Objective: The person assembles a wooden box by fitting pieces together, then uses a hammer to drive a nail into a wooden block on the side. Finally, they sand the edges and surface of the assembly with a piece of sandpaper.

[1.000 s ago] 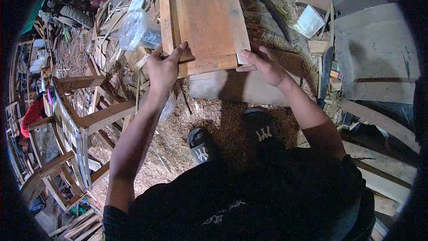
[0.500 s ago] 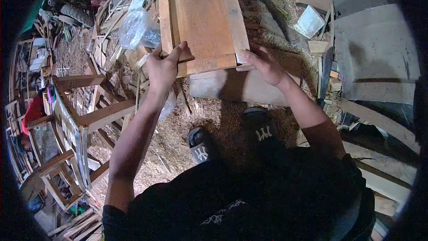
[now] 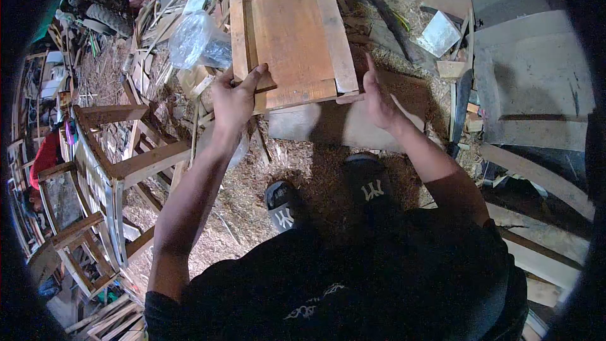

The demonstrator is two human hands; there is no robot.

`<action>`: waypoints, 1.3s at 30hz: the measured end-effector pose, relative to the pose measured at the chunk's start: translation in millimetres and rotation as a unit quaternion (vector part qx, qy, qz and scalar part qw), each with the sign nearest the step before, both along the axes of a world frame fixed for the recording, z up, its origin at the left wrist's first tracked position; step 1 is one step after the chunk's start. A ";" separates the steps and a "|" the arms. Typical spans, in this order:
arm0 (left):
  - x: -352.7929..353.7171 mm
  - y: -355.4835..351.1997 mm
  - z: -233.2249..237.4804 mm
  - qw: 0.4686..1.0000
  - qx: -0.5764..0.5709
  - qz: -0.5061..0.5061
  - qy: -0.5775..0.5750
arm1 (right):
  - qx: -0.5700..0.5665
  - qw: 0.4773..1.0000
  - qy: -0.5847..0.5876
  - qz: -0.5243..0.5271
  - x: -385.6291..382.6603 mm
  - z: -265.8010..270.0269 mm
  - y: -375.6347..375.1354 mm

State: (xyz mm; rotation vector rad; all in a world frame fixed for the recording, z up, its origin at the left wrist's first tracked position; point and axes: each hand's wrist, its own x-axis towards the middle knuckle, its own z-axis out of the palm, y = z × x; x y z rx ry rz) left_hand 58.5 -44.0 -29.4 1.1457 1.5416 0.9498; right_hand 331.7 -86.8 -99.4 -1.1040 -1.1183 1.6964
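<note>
A framed wooden panel (image 3: 291, 41), with raised strips along its edges, is held up in front of me. My left hand (image 3: 235, 96) is shut on its lower left corner, thumb over the front face and the fingers behind it. Just right of the panel's lower right corner, my right hand (image 3: 380, 98) is open, with its fingers pointing up and its palm turned toward the side strip. A hammer (image 3: 388, 19) with a dark handle lies beyond it. Below the panel, a pale board (image 3: 297, 125) rests low over the sawdust.
Wooden frames with legs (image 3: 113, 167) stand at the left. A clear plastic bag (image 3: 189, 41) lies beside the panel among scrap sticks. Large curved boards (image 3: 536, 69) lean at the right. My sandalled feet (image 3: 281, 205) are on sawdust-covered ground.
My right hand has come off the panel's lower right corner and its fingers have straightened upward. The panel has shifted slightly right, still in my left hand. More of the hammer shows.
</note>
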 end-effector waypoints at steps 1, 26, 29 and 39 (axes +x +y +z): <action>0.1 -0.7 0.0 1.000 0.006 -0.004 -0.003 | -0.003 1.000 0.000 -0.023 -1.2 4.2 -0.6; 2.2 7.2 4.2 1.000 0.017 -0.019 -0.010 | 0.031 0.999 -0.006 0.025 4.8 1.9 11.5; 1.3 8.5 -0.5 0.999 0.036 -0.028 -0.018 | 0.055 0.995 -0.062 0.047 11.3 -11.9 15.6; 8.3 8.3 16.0 0.998 0.014 -0.007 -0.053 | 0.063 0.996 -0.048 0.049 7.1 0.9 15.9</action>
